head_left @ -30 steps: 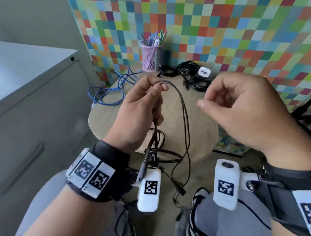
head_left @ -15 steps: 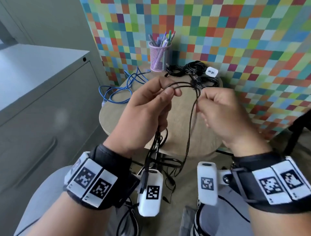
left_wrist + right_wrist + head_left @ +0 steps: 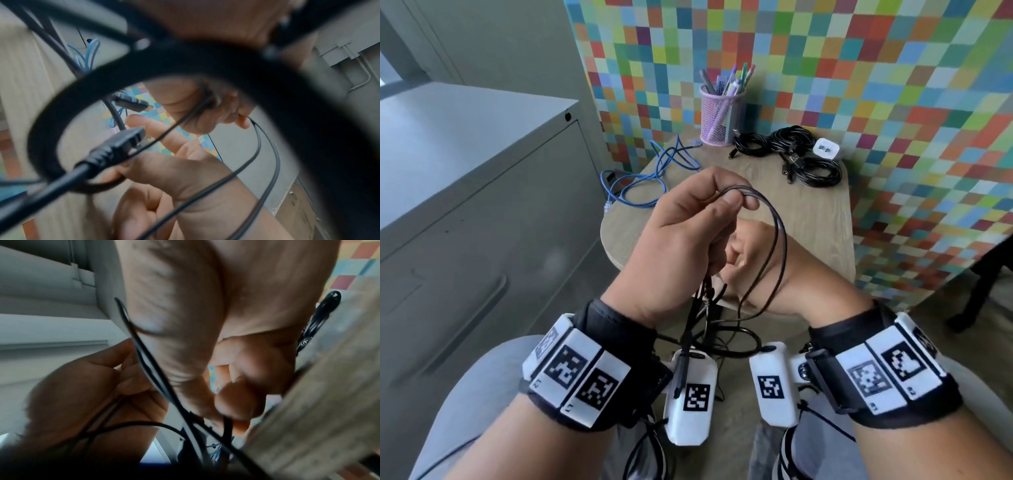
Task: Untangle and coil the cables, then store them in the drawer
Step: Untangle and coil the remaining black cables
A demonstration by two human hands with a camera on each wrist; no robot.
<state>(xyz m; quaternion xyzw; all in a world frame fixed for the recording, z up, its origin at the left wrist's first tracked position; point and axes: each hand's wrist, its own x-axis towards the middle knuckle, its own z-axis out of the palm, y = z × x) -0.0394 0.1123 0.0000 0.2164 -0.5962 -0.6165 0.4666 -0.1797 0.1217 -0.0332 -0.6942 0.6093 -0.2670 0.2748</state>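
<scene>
Closest in, the left hand point(image 3: 681, 236) pinches the top of a thin black cable point(image 3: 774, 240) between thumb and fingertips, so a couple of loops hang off it above the person's lap. The loops run long-ways up and down, bend at the top in the pinch, the rest dropping toward the floor. One plug point(image 3: 680, 375) dangles straight down in front of the left wrist camera.

The right hand point(image 3: 753, 260) sits just behind and under the left one, reaching through the loops. Its fingers are curled, and in the right wrist view the fingertips point(image 3: 236, 415) look pinched on a strand of the cable down low.

Looks like the coiling step for this cable, partway in: some loops gathered, loose tail left below. The next move probably needs the right hand to bring up another length and lay it into the left pinch at matching loop size, without twisting it.

Further back on the table point(image 3: 822, 219), a blue cable point(image 3: 640, 178) sprawls off the left edge, uncoiled. Behind that, a black bundle point(image 3: 791, 154) lies beside a white charger point(image 3: 825, 149) and a pen cup point(image 3: 720, 116). The cabinet point(image 3: 482, 212) on the left has its drawers closed, so nothing is stored yet, as far as one can see.
</scene>
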